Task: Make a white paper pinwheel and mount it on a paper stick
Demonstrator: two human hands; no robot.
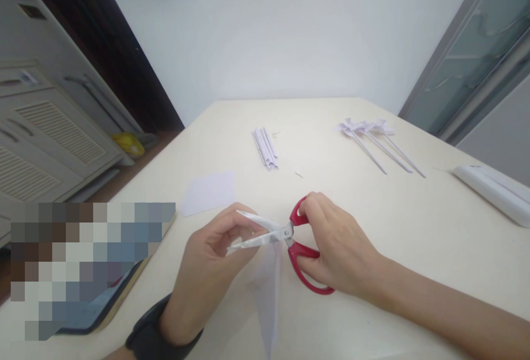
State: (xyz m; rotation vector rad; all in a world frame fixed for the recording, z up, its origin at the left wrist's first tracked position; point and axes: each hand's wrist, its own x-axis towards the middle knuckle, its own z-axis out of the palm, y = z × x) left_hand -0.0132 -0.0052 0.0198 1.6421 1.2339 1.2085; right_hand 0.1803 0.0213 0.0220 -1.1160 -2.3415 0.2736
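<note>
My right hand [337, 244] grips the red handles of a pair of scissors [285, 233], its blades spread apart and pointing left. Held up by my left hand [226, 249] is a folded sheet of white paper [268, 299], which hangs down below the blades. The fingers of that hand are closed near its top edge, partly hidden behind the scissors. The paper's upper part lies close to the blades; whether they touch it I cannot tell. A dark band sits on my left wrist.
On the white table [306, 117] lie a flat paper sheet [209, 193], several rolled paper tubes [265, 147] and three paper pinwheels on sticks [366, 128]. A tablet-like device [86, 310], mostly blurred out, is at left. A long white object [492, 191] rests at the right edge.
</note>
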